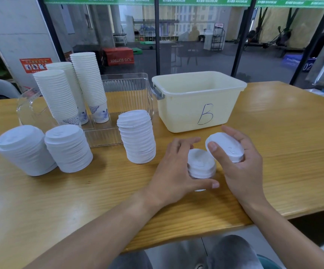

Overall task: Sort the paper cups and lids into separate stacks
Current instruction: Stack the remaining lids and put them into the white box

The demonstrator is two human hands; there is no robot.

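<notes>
My right hand (240,162) grips a small tilted stack of white lids (227,147) just above the table. Beside it, my left hand (174,169) curls its thumb and fingers round a short lid stack (201,164) standing on the wooden table (273,152). A taller lid stack (137,136) stands to the left of my hands. Two more lid stacks (68,148) (24,150) stand at the far left. Three tall stacks of white paper cups (88,84) with blue prints rise at the back left.
A pale yellow plastic bin (198,100) marked B stands behind my hands. A clear plastic tray (126,92) lies behind the cup stacks, with a clear jug (31,107) at its left. The table's front edge runs under my forearms.
</notes>
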